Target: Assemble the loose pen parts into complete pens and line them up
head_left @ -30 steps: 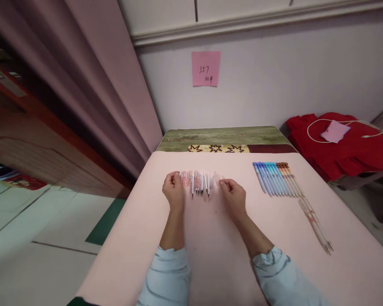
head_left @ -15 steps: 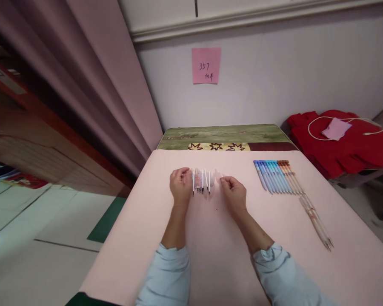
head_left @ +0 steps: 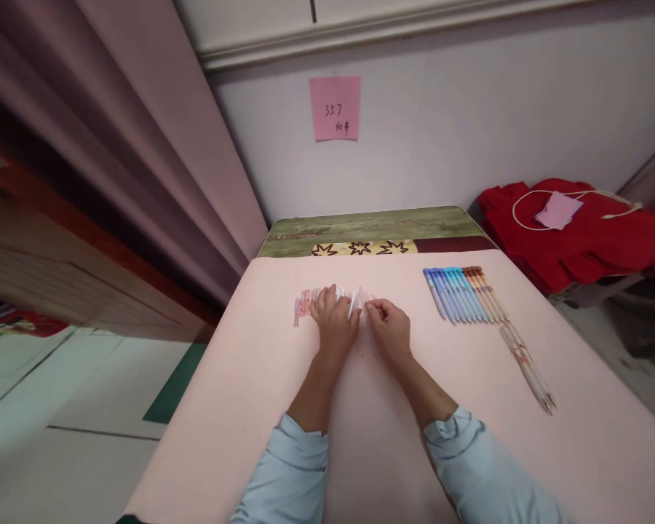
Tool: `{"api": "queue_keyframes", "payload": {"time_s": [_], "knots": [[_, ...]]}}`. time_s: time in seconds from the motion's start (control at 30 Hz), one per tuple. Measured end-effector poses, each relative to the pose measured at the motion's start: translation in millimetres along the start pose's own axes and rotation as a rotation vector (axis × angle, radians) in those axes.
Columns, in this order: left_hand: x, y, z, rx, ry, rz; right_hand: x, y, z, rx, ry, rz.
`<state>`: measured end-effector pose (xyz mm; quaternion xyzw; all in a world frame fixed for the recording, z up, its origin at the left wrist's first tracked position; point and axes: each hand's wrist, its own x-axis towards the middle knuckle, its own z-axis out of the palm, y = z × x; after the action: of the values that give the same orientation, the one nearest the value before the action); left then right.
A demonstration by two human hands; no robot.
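Note:
My left hand [head_left: 335, 320] lies with its fingers spread over a group of thin white pen refills [head_left: 352, 302], partly hiding them. Left of its fingertips lie a few pinkish translucent plastic tubes [head_left: 305, 303], roughly parallel on the table. Close by on the right, my right hand [head_left: 391, 329] is closed in a pinch on a clear plastic piece [head_left: 362, 295], which looks like a sleeve or pen part; its exact kind is hard to make out.
A row of pens [head_left: 461, 295] in blue, light blue and brown lies on the right of the pink tabletop [head_left: 273, 386]. Below it, several clear pens [head_left: 529, 371] lie slanted. Red cloth [head_left: 557, 255] with a white cable sits beyond the right edge; a curtain [head_left: 196, 145] hangs left.
My left hand has moved right onto the white refills, its fingers now covering many of them, and the pinkish tubes show to its left. My right hand stays pinched near the clear piece.

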<state>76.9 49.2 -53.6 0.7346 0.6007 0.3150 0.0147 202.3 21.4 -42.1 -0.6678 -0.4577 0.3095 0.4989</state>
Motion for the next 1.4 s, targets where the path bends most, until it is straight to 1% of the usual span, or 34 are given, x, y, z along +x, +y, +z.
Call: {"api": "queue_keyframes", "payload": {"time_s": [0.33,0.4,0.5,0.57,0.6,0.7,0.77,0.8,0.87,0.97,1.0,1.07,1.1,1.13,1.2,1.23,1.3,1.4], "knots": [[0.1,-0.6,5.4,-0.081,0.055,-0.084,0.3,-0.9,-0.3,0.027,-0.010,0.007],[0.8,1.1,1.6,-0.102,0.098,-0.086,0.5,0.2,0.1,0.023,-0.005,-0.004],[2.7,6.5,-8.1,-0.158,0.207,-0.086,0.3,1.4,1.0,0.032,0.001,-0.034],[3.5,10.5,-13.6,-0.269,0.241,-0.100,-0.5,1.3,1.7,0.062,-0.021,-0.063],[3.5,12.3,-15.3,-0.364,0.229,-0.123,-1.1,0.9,2.0,0.081,-0.044,-0.084],[2.1,16.3,-15.7,-0.726,0.127,-0.271,-3.1,-0.6,3.3,0.132,-0.144,-0.177],[1.1,18.2,-14.1,-0.912,0.083,-0.376,-4.2,-1.0,4.5,0.169,-0.195,-0.231],[0.9,19.0,-13.5,-0.972,0.076,-0.406,-4.5,-0.7,5.2,0.189,-0.212,-0.243],[1.5,19.3,-13.6,-1.034,0.074,-0.423,-4.6,0.7,6.6,0.228,-0.240,-0.245],[4.7,13.2,-17.4,-1.013,0.103,-0.406,-4.0,4.0,8.2,0.248,-0.260,-0.225],[6.2,8.4,-19.2,-0.981,0.146,-0.404,-3.7,5.0,8.4,0.249,-0.243,-0.204],[9.1,-5.0,-22.5,-0.899,0.280,-0.430,-3.1,6.0,8.2,0.268,-0.173,-0.130],[10.4,-12.8,-23.7,-0.862,0.352,-0.461,-2.7,6.0,7.6,0.288,-0.130,-0.088],[11.4,-20.6,-24.3,-0.823,0.399,-0.498,-2.4,5.7,6.8,0.311,-0.090,-0.051],[12.5,-33.3,-24.2,-0.738,0.407,-0.532,-1.5,5.0,4.8,0.349,-0.033,-0.010],[12.7,-37.4,-23.6,-0.687,0.394,-0.522,-0.8,4.9,3.9,0.362,-0.011,0.001],[12.7,-40.2,-22.7,-0.581,0.369,-0.461,1.4,5.8,2.7,0.396,0.042,0.024],[12.5,-33.7,-23.2,-0.489,0.377,-0.353,5.9,9.5,3.2,0.510,0.144,0.076]]}}
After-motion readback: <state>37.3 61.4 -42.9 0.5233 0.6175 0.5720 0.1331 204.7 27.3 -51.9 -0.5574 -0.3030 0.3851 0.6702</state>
